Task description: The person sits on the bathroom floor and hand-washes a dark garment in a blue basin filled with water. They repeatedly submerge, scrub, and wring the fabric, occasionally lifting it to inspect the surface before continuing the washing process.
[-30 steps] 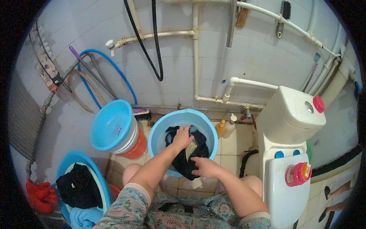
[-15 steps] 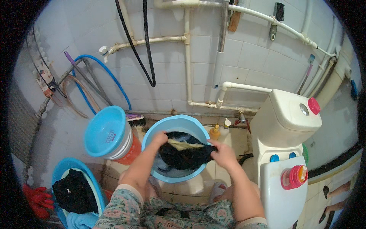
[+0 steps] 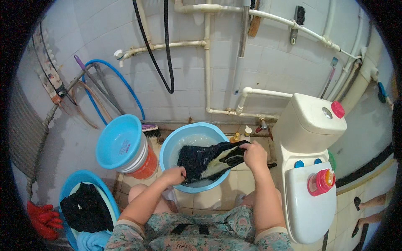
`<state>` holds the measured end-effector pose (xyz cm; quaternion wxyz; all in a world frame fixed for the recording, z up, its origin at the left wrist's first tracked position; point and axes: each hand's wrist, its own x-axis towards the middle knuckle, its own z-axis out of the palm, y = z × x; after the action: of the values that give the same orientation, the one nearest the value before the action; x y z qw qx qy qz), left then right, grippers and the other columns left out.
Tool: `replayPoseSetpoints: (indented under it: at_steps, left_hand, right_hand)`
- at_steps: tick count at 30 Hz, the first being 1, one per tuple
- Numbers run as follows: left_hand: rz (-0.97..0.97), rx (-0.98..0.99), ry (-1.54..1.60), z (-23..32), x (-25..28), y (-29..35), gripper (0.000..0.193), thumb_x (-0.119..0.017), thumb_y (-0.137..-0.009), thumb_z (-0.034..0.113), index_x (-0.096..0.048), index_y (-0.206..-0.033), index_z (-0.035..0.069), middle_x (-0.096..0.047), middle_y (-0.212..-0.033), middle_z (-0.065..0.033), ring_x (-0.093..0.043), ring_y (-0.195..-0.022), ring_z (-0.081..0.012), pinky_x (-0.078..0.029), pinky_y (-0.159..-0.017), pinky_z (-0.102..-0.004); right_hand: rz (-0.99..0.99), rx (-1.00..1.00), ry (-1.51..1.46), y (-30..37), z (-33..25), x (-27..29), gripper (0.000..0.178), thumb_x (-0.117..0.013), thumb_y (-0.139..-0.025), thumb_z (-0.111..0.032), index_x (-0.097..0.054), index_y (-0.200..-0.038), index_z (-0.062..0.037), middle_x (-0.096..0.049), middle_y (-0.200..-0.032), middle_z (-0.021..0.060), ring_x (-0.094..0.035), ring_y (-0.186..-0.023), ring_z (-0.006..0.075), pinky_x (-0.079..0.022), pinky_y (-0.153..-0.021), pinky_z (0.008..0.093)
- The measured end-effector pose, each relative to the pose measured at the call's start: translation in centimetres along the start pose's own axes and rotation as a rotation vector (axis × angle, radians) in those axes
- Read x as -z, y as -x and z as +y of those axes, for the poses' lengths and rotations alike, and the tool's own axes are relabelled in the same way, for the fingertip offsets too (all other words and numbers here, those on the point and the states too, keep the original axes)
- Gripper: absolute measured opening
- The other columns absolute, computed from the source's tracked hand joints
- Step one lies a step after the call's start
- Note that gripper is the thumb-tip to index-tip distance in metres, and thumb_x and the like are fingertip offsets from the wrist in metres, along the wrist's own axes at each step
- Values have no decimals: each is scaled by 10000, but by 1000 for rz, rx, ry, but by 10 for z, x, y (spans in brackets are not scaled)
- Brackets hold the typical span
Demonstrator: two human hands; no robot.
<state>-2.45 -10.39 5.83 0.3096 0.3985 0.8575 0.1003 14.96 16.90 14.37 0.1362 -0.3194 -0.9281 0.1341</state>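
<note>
Black cloth (image 3: pixel 193 161), one piece, partly in one blue basin (image 3: pixel 168 146), left hand (image 3: pixel 173 176) closed on its near edge, right hand (image 3: pixel 254 154) clamped on its raised end, two pump bottles (image 3: pixel 248 131) nearby

Cloth (image 3: pixel 194 161): black is seen here, broken by pale yellow-green!
Basin (image 3: pixel 168 144): light blue is shown.
Clothing (image 3: pixel 163 235): grey-green is patterned with pink.

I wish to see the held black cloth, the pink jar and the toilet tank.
Black cloth (image 3: pixel 194 160): head view, its left part.
Pink jar (image 3: pixel 317 184): head view, its side.
Toilet tank (image 3: pixel 312 112): head view, its top.
</note>
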Motion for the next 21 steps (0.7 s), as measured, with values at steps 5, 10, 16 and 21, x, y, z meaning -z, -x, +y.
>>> replayPoseSetpoints:
  at_steps: [5,10,16,21]
  left_hand:
    - [3,-45,-121,18,-25,-37,477,-626,-760,315,-502,-1147,66,-439,-1238,-190,-457,-1114,-375,-424,-891,-426]
    - [66,57,-31,37,-34,-69,810,-637,-767,435,-241,-1387,97,-374,-1302,-180,-395,-1192,-367,-396,-937,-477]
    - [-78,87,-279,36,-52,-72,866,-648,-745,370,-173,-1424,117,-320,-1363,-167,-355,-1247,-351,-378,-971,-462]
    - [299,146,-101,-15,-26,-84,351,-467,-805,132,-580,-1138,127,-616,-1038,-174,-602,-908,-371,-479,-813,-441]
  right_hand:
    - [-74,-19,37,0,5,-4,276,-566,-770,-95,-692,-983,-216,-572,-956,124,-577,-936,301,-481,-787,404]
    - [-138,-69,-11,-4,5,-5,264,-559,-786,-158,-677,-1016,-209,-563,-999,108,-555,-986,280,-472,-822,399]
    - [-106,-50,-80,-5,7,-5,232,-608,-777,-238,-669,-991,-170,-574,-988,99,-558,-962,295,-472,-803,406]
    - [72,1,-192,-15,9,-15,119,-618,-726,-124,-649,-840,-140,-589,-895,81,-581,-875,295,-477,-720,418]
